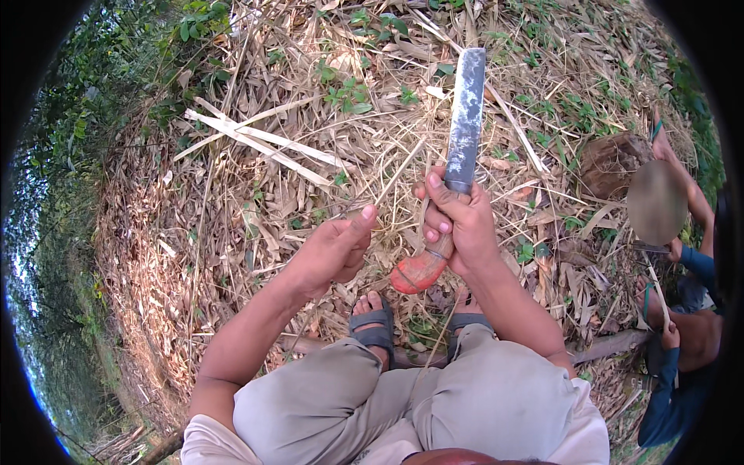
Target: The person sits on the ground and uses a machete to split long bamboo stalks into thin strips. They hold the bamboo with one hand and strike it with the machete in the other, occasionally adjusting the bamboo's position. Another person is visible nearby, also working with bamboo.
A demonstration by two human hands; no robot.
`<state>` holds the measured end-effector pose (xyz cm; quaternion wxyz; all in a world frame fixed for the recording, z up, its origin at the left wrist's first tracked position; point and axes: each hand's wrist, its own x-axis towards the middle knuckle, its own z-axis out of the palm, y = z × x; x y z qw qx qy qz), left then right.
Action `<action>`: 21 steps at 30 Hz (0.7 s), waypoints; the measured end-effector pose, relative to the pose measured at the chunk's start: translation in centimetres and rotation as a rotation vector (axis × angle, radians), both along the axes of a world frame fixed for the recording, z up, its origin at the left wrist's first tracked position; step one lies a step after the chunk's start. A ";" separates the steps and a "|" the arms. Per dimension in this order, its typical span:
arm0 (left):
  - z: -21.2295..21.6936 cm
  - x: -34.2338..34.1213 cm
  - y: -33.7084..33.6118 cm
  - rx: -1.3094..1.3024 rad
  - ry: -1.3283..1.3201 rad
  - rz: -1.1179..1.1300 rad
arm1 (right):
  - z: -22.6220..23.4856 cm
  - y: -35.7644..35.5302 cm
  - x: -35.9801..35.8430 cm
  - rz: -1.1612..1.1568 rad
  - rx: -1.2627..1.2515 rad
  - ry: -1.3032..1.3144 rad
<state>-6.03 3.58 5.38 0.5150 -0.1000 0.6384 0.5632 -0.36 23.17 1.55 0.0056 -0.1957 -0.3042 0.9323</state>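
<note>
My right hand (457, 221) is wrapped round the wooden handle of a machete (466, 108). Its broad, dark, blotched blade points away from me, and the handle ends in a curved orange-red butt. To the left, my left hand (335, 246) is closed, thumb on top, pinching a thin pale strip (403, 169), which looks like split bamboo. The strip slants up and right toward the machete, with its far end left of the blade. The lower part of the strip is hidden by my fingers.
Pale split strips (263, 143) lie crossed on the leaf litter ahead. At right, another person's hand (671, 335) holds a pale strip near a blade, beside a cut stump (616, 164). My sandalled feet (373, 325) are below my hands. Green bushes (70, 194) line the left.
</note>
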 end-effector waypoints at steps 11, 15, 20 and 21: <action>-1.7 0.5 -1.6 -0.113 0.410 -0.176 | 0.2 -1.1 0.9 0.034 0.103 -0.035; -2.8 1.5 -0.8 -0.163 0.875 -0.303 | -0.3 -0.5 0.6 -0.021 0.116 -0.073; -4.0 1.5 -1.1 -0.453 1.201 -0.398 | -0.6 -0.6 1.0 0.019 0.144 -0.079; -4.0 1.4 -0.9 -0.454 1.160 -0.384 | -0.7 -0.7 1.1 0.020 0.168 -0.086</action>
